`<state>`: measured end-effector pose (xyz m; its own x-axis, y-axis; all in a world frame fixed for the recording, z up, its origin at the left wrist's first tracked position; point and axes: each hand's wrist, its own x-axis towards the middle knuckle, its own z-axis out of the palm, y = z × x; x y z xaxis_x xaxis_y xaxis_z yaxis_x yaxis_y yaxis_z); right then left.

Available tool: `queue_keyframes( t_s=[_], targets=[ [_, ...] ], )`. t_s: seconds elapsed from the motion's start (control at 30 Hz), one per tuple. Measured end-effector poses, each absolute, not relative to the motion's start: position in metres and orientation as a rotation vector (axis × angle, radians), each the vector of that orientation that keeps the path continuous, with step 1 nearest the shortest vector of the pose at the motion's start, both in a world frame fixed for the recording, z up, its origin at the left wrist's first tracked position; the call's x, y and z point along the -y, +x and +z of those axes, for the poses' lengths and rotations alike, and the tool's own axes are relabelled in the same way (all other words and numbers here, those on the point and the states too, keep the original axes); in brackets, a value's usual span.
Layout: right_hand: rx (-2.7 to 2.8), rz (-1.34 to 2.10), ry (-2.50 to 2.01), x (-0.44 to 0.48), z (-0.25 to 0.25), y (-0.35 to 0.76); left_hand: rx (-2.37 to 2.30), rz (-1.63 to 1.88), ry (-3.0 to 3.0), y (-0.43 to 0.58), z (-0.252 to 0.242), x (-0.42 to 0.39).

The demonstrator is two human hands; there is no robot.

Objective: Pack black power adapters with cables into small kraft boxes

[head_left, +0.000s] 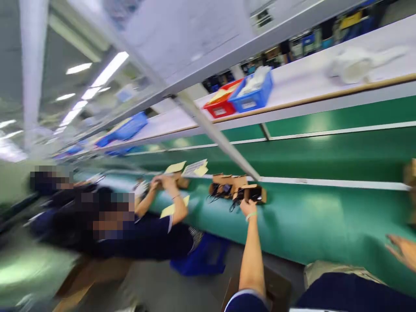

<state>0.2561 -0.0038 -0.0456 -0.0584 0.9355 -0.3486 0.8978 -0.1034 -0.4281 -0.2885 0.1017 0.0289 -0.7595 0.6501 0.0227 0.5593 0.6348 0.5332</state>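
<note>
My left hand reaches out over the green work surface, its fingers closed on the near edge of a small open cardboard box. Something black lies inside that box, and black cable hangs out beside it. Just left of it, touching or nearly so, stands another open cardboard box with black cables and a dark device in it. Far to the right, my right hand hovers low over the green surface with fingers spread and nothing in them. Part of it is cut off by the picture's edge.
A co-worker on the left handles items near yellow papers. Above the bench, a shelf carries a red bin and a blue bin. A slanting metal post rises behind the boxes. A brown box is at the right edge.
</note>
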Motion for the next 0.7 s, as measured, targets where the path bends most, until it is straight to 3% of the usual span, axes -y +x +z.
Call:
queue_keyframes(
  t_s=[0.1, 0.17, 0.33, 0.53, 0.7],
  targets=[
    [2.066, 0.233, -2.36, -0.024, -0.033, 0.314, -2.644, 0.659, 0.923, -0.259, 0.0, -0.084],
    [2.024, 0.047, -2.512, -0.045, -0.024, 0.353, -2.577, 0.578, 0.907, -0.238, -0.021, -0.057],
    [1.988, 0.346, -2.67, -0.072, -0.025, 0.4, -2.385, 0.552, 0.917, -0.186, -0.061, 0.001],
    [1.956, 0.185, -2.632, -0.065, -0.031, 0.36, -2.08, 0.687, 1.05, -0.135, -0.076, -0.001],
    [1.936, 0.21, -2.583, -0.054, -0.014, 0.307, -1.823, 0.598, 1.241, -0.091, -0.072, -0.016]
  ],
)
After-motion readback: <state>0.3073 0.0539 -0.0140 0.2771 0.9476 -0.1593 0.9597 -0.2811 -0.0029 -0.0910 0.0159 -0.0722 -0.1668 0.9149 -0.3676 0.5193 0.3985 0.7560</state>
